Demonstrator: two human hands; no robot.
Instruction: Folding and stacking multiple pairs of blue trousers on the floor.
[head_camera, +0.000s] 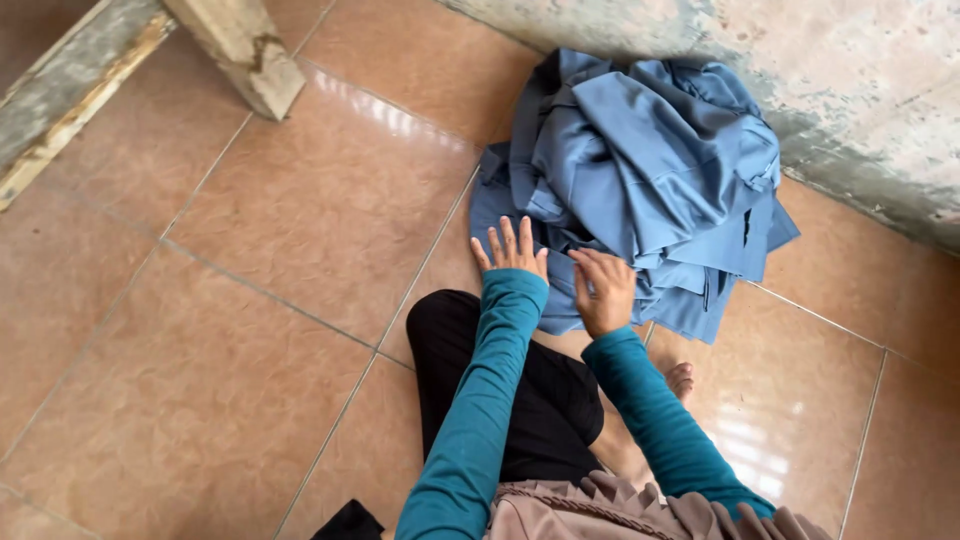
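Tiled floor (300, 220) bears one blue cloth heap (640, 170); left hand (512, 252) spread flat, right hand (603, 290) gripping it.

The cloth pile (640, 180) lies on the floor (300, 210) against the wall (860, 90), which runs behind and to its right; the left hand (512, 250) rests flat on the pile's near left edge; the right hand (603, 290) lies just beside it on the near edge; a knee (450, 330) sits below the hands; a foot (680, 380) lies right of the knee; a wooden leg (245, 50) stands far left, well apart.
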